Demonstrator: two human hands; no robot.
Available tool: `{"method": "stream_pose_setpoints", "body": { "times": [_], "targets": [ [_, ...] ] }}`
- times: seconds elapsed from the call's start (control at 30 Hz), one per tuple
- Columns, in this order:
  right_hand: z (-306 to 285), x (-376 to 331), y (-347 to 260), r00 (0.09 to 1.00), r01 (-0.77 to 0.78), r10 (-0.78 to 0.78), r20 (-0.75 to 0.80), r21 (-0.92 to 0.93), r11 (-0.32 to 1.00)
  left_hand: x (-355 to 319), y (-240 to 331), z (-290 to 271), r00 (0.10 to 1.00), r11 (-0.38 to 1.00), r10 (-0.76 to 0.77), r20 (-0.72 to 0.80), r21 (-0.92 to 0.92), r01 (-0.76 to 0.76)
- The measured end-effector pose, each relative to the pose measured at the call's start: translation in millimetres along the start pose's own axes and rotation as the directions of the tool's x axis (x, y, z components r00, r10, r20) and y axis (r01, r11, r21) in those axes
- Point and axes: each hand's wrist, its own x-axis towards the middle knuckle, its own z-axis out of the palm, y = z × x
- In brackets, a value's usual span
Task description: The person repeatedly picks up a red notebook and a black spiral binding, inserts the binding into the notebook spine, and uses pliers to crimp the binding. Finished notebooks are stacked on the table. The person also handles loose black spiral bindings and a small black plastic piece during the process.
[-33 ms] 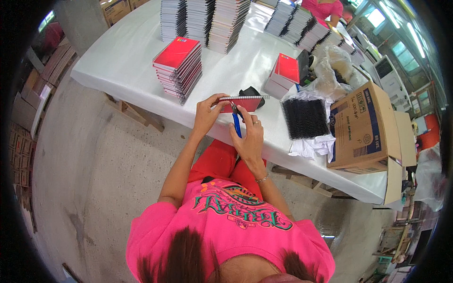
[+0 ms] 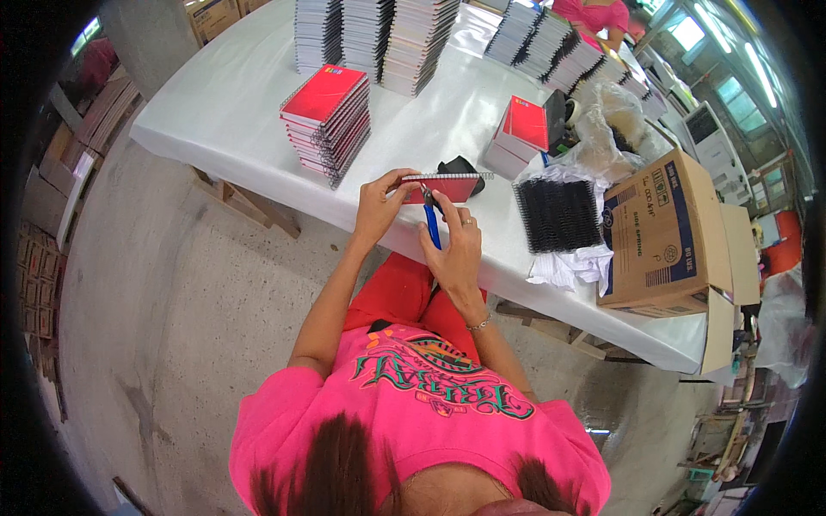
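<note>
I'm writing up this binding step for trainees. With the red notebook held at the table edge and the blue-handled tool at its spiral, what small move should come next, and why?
Probably close the blue-handled tool on the wire end. The left hand steadies the red notebook at its left end, and the right hand has the tool tip right at that end of the spiral.

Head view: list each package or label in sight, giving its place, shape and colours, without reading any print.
Cardboard box: right end of the white table, brown, with a blue printed panel.
Cardboard cartons: beyond the table's far left edge, brown, partly cut off.
</note>
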Motion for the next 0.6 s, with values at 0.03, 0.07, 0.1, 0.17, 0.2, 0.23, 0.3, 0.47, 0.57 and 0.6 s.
{"method": "stream_pose_setpoints", "body": {
  "times": [0.03, 0.07, 0.1, 0.17, 0.2, 0.23, 0.3, 0.47, 0.57, 0.6],
  "targets": [
    [1, 1, -1, 1.000, 0.006, -0.006, 0.004, -0.008, 1.000, 1, -1, -1, 1.000, 1.000, 0.003, 0.002, -0.003, -0.003],
    [3, 1, 0, 1.000, 0.019, -0.019, -0.001, -0.001, 1.000, 1, -2, -1, 1.000, 1.000, 0.006, 0.004, -0.007, -0.006],
    [7, 0, 2, 0.999, 0.032, -0.032, -0.006, 0.006, 0.999, 0, -3, -1, 1.000, 1.000, -0.006, 0.004, -0.023, 0.006],
    [10, 2, 2, 0.999, 0.042, -0.042, -0.006, 0.007, 0.999, 1, -2, -1, 1.000, 0.998, -0.025, 0.008, -0.057, 0.025],
    [11, 2, 2, 0.999, 0.039, -0.039, 0.001, 0.002, 0.999, 1, -2, -1, 1.000, 0.998, -0.027, 0.013, -0.061, 0.028],
    [12, 2, 1, 0.999, 0.037, -0.037, 0.007, -0.002, 0.999, 0, 0, -2, 0.999, 0.998, -0.028, 0.017, -0.064, 0.030],
    [16, 4, 1, 0.999, 0.033, -0.033, 0.000, -0.009, 0.999, 1, 4, -2, 0.999, 0.997, -0.028, 0.020, -0.074, 0.030],
    [23, 5, 0, 0.999, 0.030, -0.030, -0.014, -0.020, 0.999, 1, 3, -2, 1.000, 1.000, 0.012, 0.007, -0.023, -0.011],
    [25, 5, 1, 0.999, 0.034, -0.034, -0.024, -0.018, 0.999, 2, 0, -1, 0.999, 0.998, 0.044, -0.010, 0.043, -0.044],
    [26, 5, 1, 0.999, 0.032, -0.032, -0.022, -0.015, 0.999, 2, -1, -2, 0.999, 0.997, 0.052, -0.009, 0.062, -0.052]
  ]
}}
